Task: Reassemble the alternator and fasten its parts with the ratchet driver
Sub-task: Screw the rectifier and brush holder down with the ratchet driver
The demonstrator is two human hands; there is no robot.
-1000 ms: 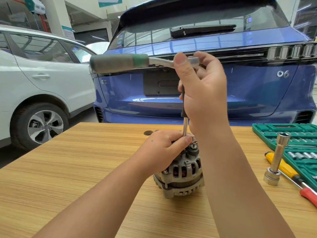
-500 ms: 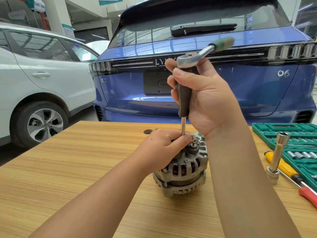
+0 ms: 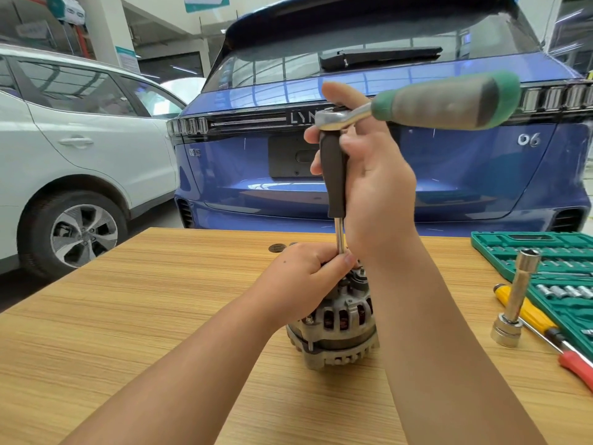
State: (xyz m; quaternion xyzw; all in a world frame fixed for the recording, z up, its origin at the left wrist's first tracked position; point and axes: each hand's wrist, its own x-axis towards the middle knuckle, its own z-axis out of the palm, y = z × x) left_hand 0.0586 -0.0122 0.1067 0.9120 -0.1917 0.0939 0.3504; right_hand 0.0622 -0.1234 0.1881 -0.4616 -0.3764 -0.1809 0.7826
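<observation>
Change: the ratchet [image 3: 417, 107] has swung; its green-and-grey handle, which pointed to the upper left a second ago and then up and away, now juts to the upper right of the frame. The hands and alternator sit much as before.
Alternator [image 3: 340, 326]: stands on the table [image 3: 128, 316], low centre of the frame, finned housing with slots showing copper inside.
Left hand [image 3: 305, 277]: curled over the alternator's top, thumb and fingers pinching the lower end of the steel shaft where it meets the fastener; the fastener itself is hidden.
Right hand [image 3: 369, 175]: wrapped round the dark extension grip [image 3: 333, 175] just under the ratchet head, fingers closed on it.
Key relation: the driver's long axis runs straight up from the alternator's top, the handle at a right angle to it. The alternator lies directly below the right hand; the left hand is the nearer and touches it.
Next move, as a judgement: another sweep of the handle, keeping the shaft upright so that the socket does not slip off.
Right edge: a green socket case [image 3: 545, 252], a long socket [image 3: 516, 293] standing on end, a yellow-handled screwdriver [image 3: 529, 313] beside it.
Writing: "LYN", partly covered, and "06" on the blue car [image 3: 449, 187] behind; a white car [image 3: 80, 149] at left. Wall signs are too blurred to read.
</observation>
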